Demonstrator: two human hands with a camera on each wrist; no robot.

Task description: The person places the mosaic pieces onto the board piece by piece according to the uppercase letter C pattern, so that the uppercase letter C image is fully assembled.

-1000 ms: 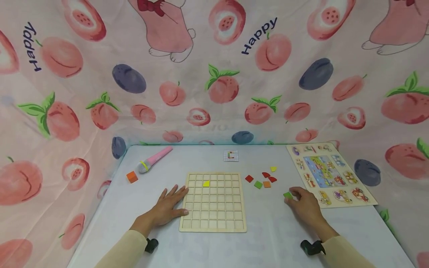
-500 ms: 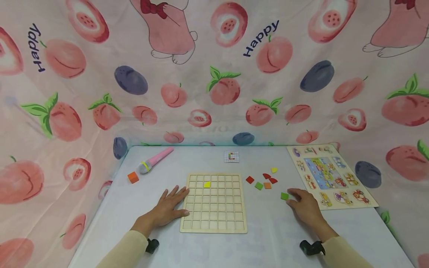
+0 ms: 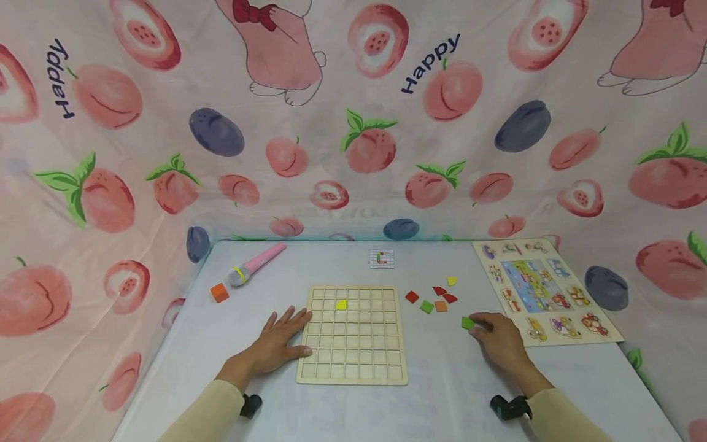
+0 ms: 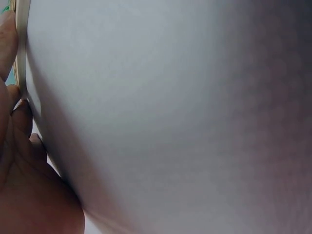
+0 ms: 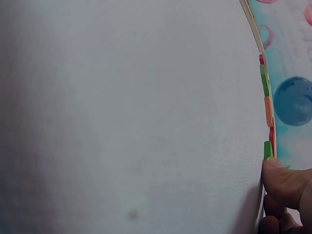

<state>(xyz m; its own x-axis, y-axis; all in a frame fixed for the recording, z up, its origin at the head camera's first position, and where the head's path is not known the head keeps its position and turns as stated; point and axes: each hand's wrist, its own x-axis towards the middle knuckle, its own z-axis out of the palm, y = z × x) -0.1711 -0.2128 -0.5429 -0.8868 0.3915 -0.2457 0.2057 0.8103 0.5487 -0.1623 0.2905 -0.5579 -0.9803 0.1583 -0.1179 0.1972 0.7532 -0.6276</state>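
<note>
Toward the lower right of the head frame, a person's right hand (image 3: 501, 341) is pinching a green tile (image 3: 466, 323), its grip grasping the tile's right side between thumb and fingertip. Left of centre, the left hand (image 3: 272, 345) is lying spread, its grip released and its fingertips resting on the left edge of a gridded wooden board (image 3: 353, 342). This board is filling the lower middle, and a yellow tile (image 3: 340, 304) is occupying its second row from the top, third square from the left. Right of the board, a red tile (image 3: 411, 297), a second green tile (image 3: 426, 307), an orange tile (image 3: 440, 306), two red curved pieces (image 3: 439, 290) and a yellow piece (image 3: 452, 281) are lying loose on the table (image 3: 442, 387). Beyond the board, a small pattern card (image 3: 382, 259) is lying near the table's far edge. At middle left, a pink microphone (image 3: 262, 263) is lying near an orange cube (image 3: 219, 293); at middle right, a picture puzzle (image 3: 499, 276) is lying slanted.
</note>
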